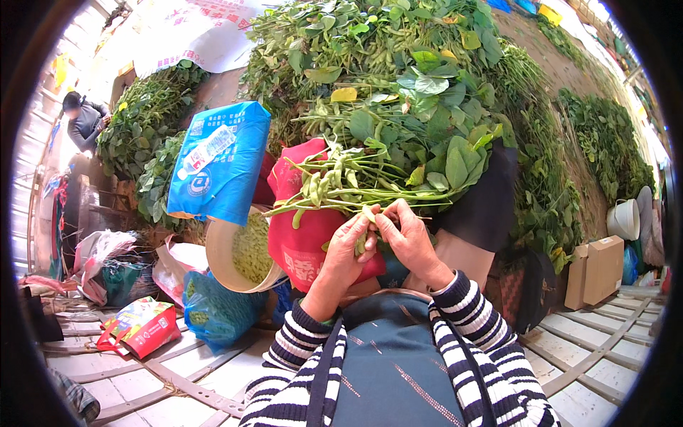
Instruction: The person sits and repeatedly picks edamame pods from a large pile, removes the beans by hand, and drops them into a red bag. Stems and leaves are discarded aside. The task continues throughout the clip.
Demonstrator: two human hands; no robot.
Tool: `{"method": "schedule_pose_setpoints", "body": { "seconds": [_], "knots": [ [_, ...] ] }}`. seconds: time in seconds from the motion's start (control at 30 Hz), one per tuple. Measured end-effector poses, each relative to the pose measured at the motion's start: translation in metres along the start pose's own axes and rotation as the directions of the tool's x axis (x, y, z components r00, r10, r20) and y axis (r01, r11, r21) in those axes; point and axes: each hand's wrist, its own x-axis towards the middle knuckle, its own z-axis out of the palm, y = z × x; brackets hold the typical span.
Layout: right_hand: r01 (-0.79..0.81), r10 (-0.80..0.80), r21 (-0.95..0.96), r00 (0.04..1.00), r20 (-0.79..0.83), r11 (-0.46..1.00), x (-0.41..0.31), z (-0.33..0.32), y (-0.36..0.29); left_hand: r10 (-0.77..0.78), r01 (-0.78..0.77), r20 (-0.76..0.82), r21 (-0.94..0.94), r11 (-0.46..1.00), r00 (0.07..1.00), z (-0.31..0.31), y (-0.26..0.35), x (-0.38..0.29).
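Observation:
My left hand [346, 246] holds several green soybean pods [361, 243] in its curled fingers. A pod [368, 214] is pinched between the fingertips of both hands. My right hand [408, 235] meets the left one at that pod. Just beyond the hands, cut soybean stems with pods [333, 184] lie across my lap, over a red cloth or bag [299, 243] with pale writing. To the left, a pale bucket [217, 256] tilts, with shelled green beans [251, 251] inside.
Large heaps of soybean plants [373, 53] spread ahead. A blue package [219, 160] bears a plastic bottle [207, 152]. Blue bag [221, 315] and red bag [152, 331] stand at left. Cardboard boxes [603, 269] and a white bucket [623, 219] are at right. Another person [85, 123] is far left.

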Motion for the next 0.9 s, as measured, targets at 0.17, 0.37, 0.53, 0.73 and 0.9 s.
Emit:
{"method": "schedule_pose_setpoints", "body": {
  "seconds": [0.17,0.37,0.53,0.73,0.9],
  "knots": [
    [-0.055,0.110,-0.313,0.981,0.162,0.948,-0.011,-0.005,-0.004,0.051,-0.048,-0.051,0.048,0.998,0.997,-0.011,-0.010,0.004],
    [-0.013,0.069,-0.289,0.980,0.186,0.957,-0.013,-0.001,0.015,0.144,-0.114,-0.176,0.169,0.979,0.974,-0.011,-0.022,0.009],
    [0.098,-0.028,-0.344,0.979,0.202,0.934,-0.011,-0.001,0.022,0.063,-0.043,-0.095,0.202,0.979,0.993,-0.012,-0.013,0.005],
    [-0.035,0.084,-0.220,0.972,0.217,0.975,-0.012,0.001,0.009,0.165,-0.123,-0.216,0.195,0.973,0.963,-0.007,-0.021,0.004],
    [0.111,-0.040,-0.318,0.975,0.220,0.942,-0.014,0.000,0.020,0.076,-0.045,-0.133,0.222,0.974,0.988,-0.012,-0.013,0.002]
  ]
}}
